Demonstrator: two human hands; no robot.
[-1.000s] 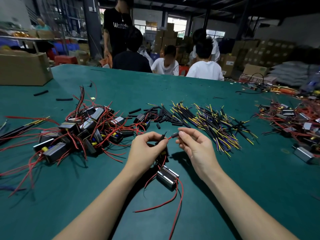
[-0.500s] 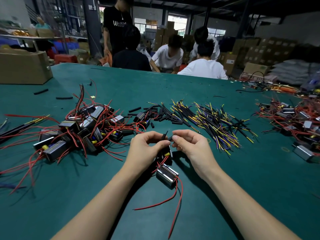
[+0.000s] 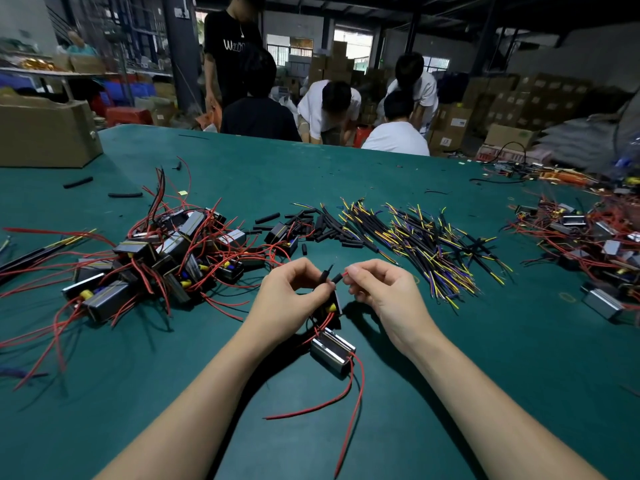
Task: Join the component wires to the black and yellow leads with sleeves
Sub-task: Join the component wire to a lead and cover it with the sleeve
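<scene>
At the far left edge of the green felt-covered table sits a brown cardboard box, with two short black tube offcuts lying on the cloth just in front of it. Next comes a tangled heap of small black-and-silver box-shaped components with long red wires, spread across the left half of the table. Near the middle, the left hand is raised just above the cloth, fingers curled, thumb and fingertips pinching a short black sleeve that stands nearly upright with a thin wire end poking from its top. Below that hand hangs a small black component with a yellow part, and under it, lying on the cloth between the two forearms, is a silver-and-black box-shaped component whose two red wires trail toward the viewer. The right hand, just beside the left, has its fingers curled and pinches a red wire tip that meets a second black sleeve at the left fingertips; whether the wire is inside it cannot be told. Behind the hands lie loose black sleeves, then a broad pile of black and yellow leads to the right. At the far right edge is another heap of red-wired components. Beyond the table, several people bend among stacked cartons.
</scene>
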